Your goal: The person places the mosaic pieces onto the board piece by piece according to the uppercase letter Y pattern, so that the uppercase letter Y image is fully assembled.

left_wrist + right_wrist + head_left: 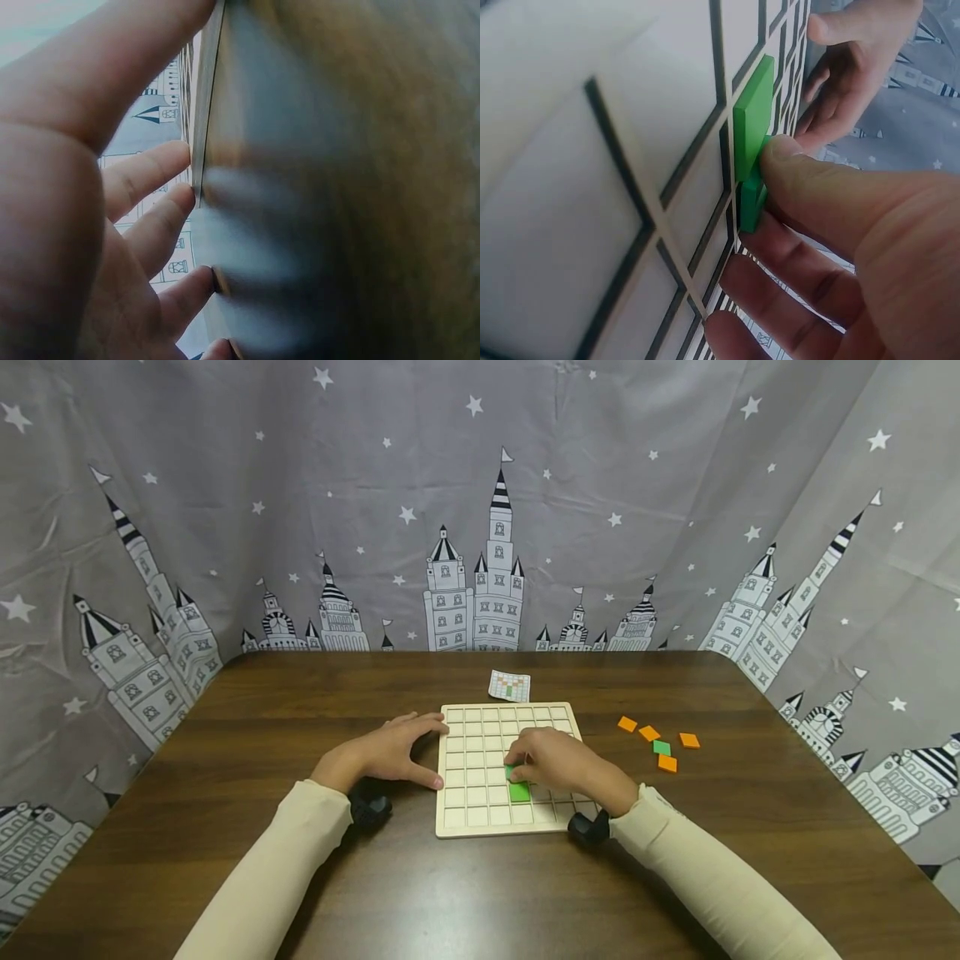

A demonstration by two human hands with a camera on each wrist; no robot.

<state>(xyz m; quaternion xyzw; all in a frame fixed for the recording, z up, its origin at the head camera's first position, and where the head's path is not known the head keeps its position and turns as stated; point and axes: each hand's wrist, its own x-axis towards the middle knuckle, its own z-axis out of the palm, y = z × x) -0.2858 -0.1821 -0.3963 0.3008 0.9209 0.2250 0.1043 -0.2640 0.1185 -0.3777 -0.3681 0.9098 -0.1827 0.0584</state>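
A pale wooden grid board (pixel 455 817) lies flat on the table. My left hand (pixel 392 752) is spread at its left side, thumb and fingertips against the edge. Over the middle of the board, my right hand (pixel 557 762) pinches a green square tile (pixel 751 204) between thumb and fingers. Directly beside it on the grid is another green tile (pixel 519 792), on the near side of the pinched one. The right wrist view shows the two tiles close together, the thumb covering part of the pinched one.
Right of the board several loose orange tiles (pixel 689 741) and one green tile (pixel 662 748) lie on the brown table (pixel 375 877). Behind the board is a small card (pixel 510 682) printed with a coloured grid. A grey castle-print curtain (pixel 360 468) hangs at the back.
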